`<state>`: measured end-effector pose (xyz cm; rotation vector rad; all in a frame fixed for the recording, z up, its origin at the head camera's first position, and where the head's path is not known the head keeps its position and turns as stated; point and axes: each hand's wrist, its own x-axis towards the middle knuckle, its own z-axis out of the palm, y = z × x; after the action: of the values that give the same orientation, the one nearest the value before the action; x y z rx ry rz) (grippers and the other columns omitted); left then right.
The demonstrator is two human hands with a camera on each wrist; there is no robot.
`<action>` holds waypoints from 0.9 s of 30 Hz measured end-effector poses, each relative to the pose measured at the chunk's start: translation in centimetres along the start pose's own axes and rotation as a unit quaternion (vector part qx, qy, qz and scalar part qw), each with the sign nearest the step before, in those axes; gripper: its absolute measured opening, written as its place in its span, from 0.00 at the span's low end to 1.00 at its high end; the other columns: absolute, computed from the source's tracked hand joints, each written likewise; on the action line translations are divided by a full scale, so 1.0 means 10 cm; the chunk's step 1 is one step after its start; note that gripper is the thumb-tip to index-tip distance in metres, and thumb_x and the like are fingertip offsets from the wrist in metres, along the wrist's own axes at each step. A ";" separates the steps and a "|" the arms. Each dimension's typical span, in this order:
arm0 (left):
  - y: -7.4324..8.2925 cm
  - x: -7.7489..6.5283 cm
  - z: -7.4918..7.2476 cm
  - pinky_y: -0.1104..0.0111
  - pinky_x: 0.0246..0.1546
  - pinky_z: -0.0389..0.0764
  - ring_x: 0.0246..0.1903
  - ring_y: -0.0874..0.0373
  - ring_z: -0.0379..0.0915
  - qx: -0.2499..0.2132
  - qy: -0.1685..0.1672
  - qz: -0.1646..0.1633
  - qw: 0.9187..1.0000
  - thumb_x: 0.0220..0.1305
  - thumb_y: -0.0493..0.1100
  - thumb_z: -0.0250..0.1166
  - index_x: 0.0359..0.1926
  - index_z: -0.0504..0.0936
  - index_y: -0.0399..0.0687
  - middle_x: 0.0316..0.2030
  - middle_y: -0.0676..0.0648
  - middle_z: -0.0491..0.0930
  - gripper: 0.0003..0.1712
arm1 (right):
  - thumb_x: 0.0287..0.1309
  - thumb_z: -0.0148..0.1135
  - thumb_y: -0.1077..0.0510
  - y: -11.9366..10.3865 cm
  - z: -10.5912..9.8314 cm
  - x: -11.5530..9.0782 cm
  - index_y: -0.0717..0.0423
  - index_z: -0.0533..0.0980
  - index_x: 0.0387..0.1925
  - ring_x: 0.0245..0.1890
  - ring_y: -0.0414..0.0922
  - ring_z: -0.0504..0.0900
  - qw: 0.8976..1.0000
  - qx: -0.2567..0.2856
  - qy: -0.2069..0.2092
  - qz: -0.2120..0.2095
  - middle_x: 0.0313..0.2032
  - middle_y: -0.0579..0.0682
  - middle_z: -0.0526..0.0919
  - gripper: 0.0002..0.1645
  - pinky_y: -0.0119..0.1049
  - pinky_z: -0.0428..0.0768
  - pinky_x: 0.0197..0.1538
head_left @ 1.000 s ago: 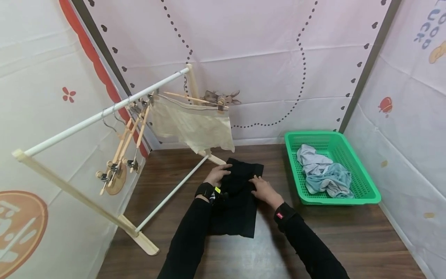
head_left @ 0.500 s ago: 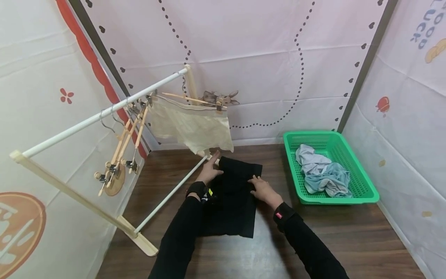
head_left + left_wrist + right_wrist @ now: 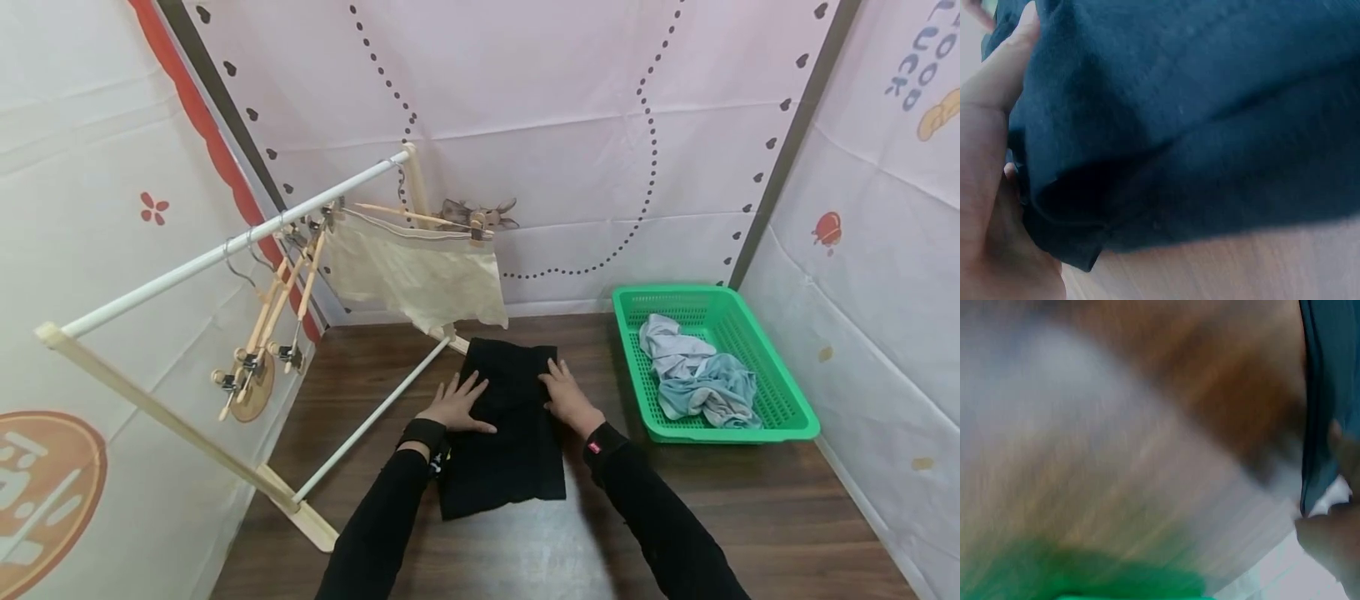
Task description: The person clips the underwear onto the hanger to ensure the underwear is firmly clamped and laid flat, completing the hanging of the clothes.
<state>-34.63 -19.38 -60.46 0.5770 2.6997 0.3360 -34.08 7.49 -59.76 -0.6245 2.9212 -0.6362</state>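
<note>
A folded black cloth garment (image 3: 510, 433) lies lengthwise on the brown wooden surface. On its left edge rests my left hand (image 3: 454, 408), fingers spread and thumb across the fabric. The left wrist view shows a loose fold in the garment (image 3: 1185, 125) beside that thumb. My right hand (image 3: 567, 402) touches the upper right edge, its fingers extended over the cloth. The right wrist view is blurred, with only a strip of the garment (image 3: 1329, 381) and part of the right hand (image 3: 1335, 537) at its right side.
Left of the hands stands a rack with a white rail (image 3: 187, 268) and a low white crossbar (image 3: 375, 415). It carries wooden clip hangers (image 3: 266, 325) and a hung cream cloth (image 3: 420, 275). A green basket (image 3: 783, 367) with crumpled grey and blue clothes (image 3: 701, 375) sits right.
My left hand moved from the cloth's upper left corner down along its left edge, fingers now spread. The garment has turned slightly and lies flatter. My right hand stays near the right edge.
</note>
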 end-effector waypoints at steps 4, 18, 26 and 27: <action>0.01 -0.05 0.01 0.34 0.74 0.35 0.78 0.33 0.27 -0.010 0.003 -0.015 1.000 0.57 0.72 0.69 0.82 0.46 0.57 0.82 0.45 0.36 0.63 | 0.59 0.66 0.71 -0.15 0.20 -0.07 0.66 0.72 0.65 0.75 0.63 0.58 0.993 -0.064 0.087 -0.037 0.73 0.67 0.62 0.31 0.56 0.63 0.74; -0.01 0.00 -0.01 0.33 0.72 0.28 0.76 0.31 0.17 -0.025 0.009 -0.057 0.998 0.51 0.74 0.73 0.82 0.44 0.59 0.81 0.45 0.31 0.69 | 0.74 0.58 0.52 -0.28 0.38 -0.22 0.71 0.63 0.71 0.76 0.62 0.57 0.999 -0.035 -0.009 -0.018 0.75 0.69 0.58 0.35 0.52 0.61 0.76; 0.32 -0.25 0.08 0.35 0.74 0.41 0.77 0.29 0.27 0.017 0.093 0.006 0.995 0.58 0.63 0.74 0.82 0.45 0.48 0.81 0.38 0.36 0.64 | 0.73 0.60 0.53 -0.26 0.32 -0.18 0.71 0.64 0.71 0.75 0.63 0.56 0.999 -0.011 -0.028 -0.013 0.74 0.70 0.57 0.35 0.54 0.62 0.75; 0.39 -0.32 0.08 0.35 0.74 0.43 0.77 0.29 0.29 0.013 0.114 0.020 0.993 0.59 0.60 0.74 0.81 0.46 0.47 0.81 0.38 0.37 0.62 | 0.73 0.60 0.53 -0.26 0.32 -0.18 0.72 0.65 0.70 0.75 0.64 0.57 1.000 -0.009 -0.023 -0.013 0.74 0.70 0.58 0.35 0.55 0.62 0.75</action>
<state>-30.24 -17.14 -59.08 0.6352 2.9179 0.4011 -30.92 4.84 -61.55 -0.6709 2.8847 -0.5908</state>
